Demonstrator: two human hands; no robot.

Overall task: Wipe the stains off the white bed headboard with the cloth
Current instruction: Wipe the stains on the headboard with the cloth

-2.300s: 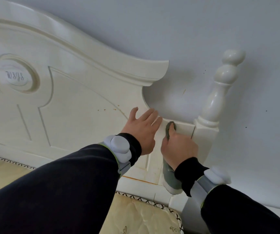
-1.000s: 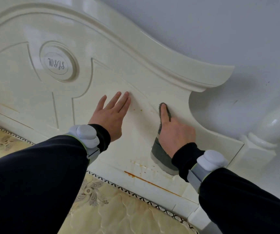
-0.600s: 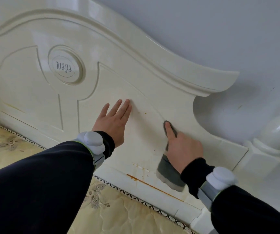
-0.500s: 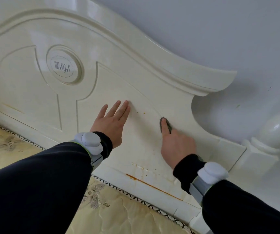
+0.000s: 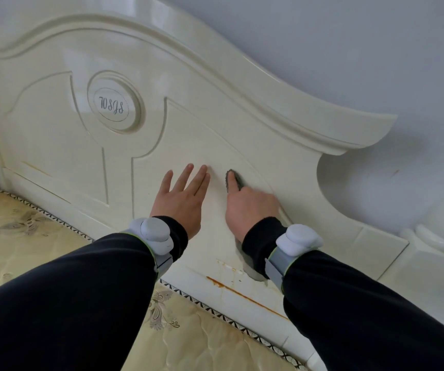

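Left hand point(image 5: 182, 202) beside cloth point(image 5: 235, 178) on headboard point(image 5: 242, 124), above mattress point(image 5: 28, 231).

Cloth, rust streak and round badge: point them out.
Cloth point(image 5: 237, 178): head view, its grey upper tip.
Rust streak point(image 5: 245, 295): head view, its middle.
Badge point(image 5: 112, 105): head view, the lettering.

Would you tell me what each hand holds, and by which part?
The right hand presses the grey cloth to the headboard, covering its middle; both ends stick out. Whether fingers curl round it cannot be told. The left hand holds nothing.
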